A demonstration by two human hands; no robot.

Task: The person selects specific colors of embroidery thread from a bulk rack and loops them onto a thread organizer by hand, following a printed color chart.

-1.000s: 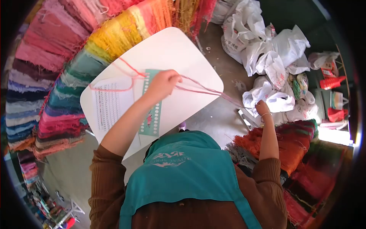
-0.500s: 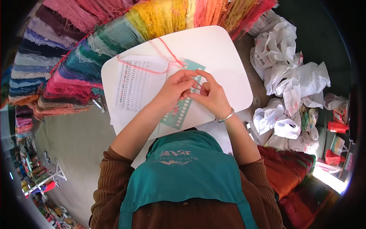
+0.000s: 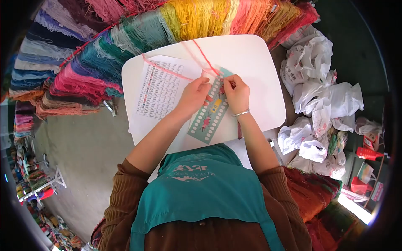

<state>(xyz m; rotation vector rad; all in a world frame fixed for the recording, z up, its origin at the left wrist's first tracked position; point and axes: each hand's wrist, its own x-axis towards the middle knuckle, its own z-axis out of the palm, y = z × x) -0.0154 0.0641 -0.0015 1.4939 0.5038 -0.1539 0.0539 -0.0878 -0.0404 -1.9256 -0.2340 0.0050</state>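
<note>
A green card (image 3: 217,110) with white holes along both long sides and a printed flower design lies slanted on the white table (image 3: 263,83). My left hand (image 3: 194,96) rests over the card's left edge, fingers curled; what they hold, if anything, is hidden. Above the card's right edge, my right hand (image 3: 237,95) pinches a strand of thread, mostly covered by the fingers. A dark red strand (image 3: 239,130) shows below that wrist. From the card's top, red thread (image 3: 205,57) and pale pink thread (image 3: 167,70) stretch out across the table.
A printed chart sheet (image 3: 160,90) lies left of the card. Hanging skeins of coloured thread (image 3: 201,19) line the table's far side and left. White plastic bags (image 3: 312,83) are piled at the right. Reddish yarn (image 3: 310,192) lies beside my right arm.
My hands have moved apart; my right hand has gone right, off the card's middle, uncovering its printed design. The whole view has shifted slightly.
</note>
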